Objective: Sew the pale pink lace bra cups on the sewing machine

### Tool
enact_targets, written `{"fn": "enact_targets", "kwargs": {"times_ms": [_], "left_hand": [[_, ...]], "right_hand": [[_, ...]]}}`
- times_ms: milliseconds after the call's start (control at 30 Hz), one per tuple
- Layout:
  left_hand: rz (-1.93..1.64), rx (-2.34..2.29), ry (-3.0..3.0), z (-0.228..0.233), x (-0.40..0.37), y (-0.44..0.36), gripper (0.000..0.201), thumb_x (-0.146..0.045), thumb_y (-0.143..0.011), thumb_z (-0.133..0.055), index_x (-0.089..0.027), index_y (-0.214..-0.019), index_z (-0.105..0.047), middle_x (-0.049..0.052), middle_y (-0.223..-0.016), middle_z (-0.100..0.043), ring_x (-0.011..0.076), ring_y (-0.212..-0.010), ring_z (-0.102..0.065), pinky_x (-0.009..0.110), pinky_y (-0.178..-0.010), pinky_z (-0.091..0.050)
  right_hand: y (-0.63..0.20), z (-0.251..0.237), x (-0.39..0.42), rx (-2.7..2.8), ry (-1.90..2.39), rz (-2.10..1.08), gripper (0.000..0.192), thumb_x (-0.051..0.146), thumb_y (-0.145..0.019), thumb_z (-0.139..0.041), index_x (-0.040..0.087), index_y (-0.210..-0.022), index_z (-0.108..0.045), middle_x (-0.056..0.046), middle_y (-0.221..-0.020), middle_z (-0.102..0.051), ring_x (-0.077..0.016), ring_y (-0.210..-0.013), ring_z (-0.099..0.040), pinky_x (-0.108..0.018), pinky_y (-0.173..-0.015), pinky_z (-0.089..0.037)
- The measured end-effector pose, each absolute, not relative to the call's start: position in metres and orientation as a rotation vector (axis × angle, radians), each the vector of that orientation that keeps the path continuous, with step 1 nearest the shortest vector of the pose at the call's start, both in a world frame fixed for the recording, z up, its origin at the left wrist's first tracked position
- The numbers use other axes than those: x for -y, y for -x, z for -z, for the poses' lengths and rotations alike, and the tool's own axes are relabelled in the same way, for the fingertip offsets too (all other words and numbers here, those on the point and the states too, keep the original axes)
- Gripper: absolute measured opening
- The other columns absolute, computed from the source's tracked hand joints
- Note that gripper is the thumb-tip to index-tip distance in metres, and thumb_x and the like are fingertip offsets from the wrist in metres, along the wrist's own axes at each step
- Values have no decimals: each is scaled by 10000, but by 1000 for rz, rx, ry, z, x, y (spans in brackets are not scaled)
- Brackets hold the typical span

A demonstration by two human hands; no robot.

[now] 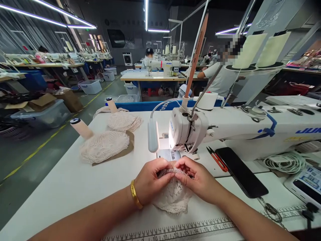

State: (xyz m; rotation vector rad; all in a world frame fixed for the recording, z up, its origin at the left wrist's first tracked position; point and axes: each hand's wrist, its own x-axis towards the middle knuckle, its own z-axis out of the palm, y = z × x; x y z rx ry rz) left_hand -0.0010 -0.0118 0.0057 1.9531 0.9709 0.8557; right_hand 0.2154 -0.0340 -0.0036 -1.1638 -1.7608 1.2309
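Both hands pinch one cream lace piece (173, 197) on the white table (75, 187), just in front of the needle plate (168, 154) of a white sewing machine (225, 129). My left hand (150, 179), with a gold bangle on the wrist, grips the lace's top edge from the left. My right hand (195, 177) grips the same edge from the right, fingertips nearly touching the left ones. The rest of the lace hangs down between my wrists onto the table.
Two stacks of lace (104, 145) (124, 121) lie on brown card at the left, by two thread cones (81, 128) (111, 104). Red thread snips (217, 159), a black phone (240, 172) and a coiled white cable (286, 162) lie to the right. People sit at machines behind.
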Motion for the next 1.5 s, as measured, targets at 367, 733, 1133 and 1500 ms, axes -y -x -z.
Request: {"fn": "enact_targets", "kwargs": {"times_ms": [367,733,1133,1500], "left_hand": [[-811,-898,-1783,-12,13,-3,210,-326,-902,-665,-200,-1047,-751,44,-1066,-777,218,-1014,-714,312,-935,-536],[-756,-1046,-1797,-15,12,-4,263,-431,-852,-663,-179,-788,-624,-2,-775,-610,156,-743,-531,264,-683,-421],[-351,-1396,-2396,-13,3,-11,187,-239,-908,-583,-203,-743,-502,27,-786,-587,212,-757,-529,338,-695,-393],[-862,-904,-2905,14,-1,-5,216,-113,-1014,-501,-185,-955,-696,29,-892,-707,196,-771,-565,382,-769,-366]], "right_hand": [[-215,-1,36,1848,1195,-1047,174,410,-1015,-604,253,-942,-623,13,-897,-610,-178,-836,-537,-307,-745,-389],[-212,-5,40,1839,1221,-1032,234,442,-1022,-579,246,-894,-589,15,-854,-576,-167,-777,-512,-290,-677,-388],[-191,-2,20,2088,1571,-600,202,140,-901,-541,237,-735,-480,13,-754,-584,-184,-750,-564,-291,-662,-385],[-209,5,16,2136,1564,-449,105,263,-996,-538,250,-908,-594,-22,-847,-673,-223,-821,-634,-303,-673,-449]]}}
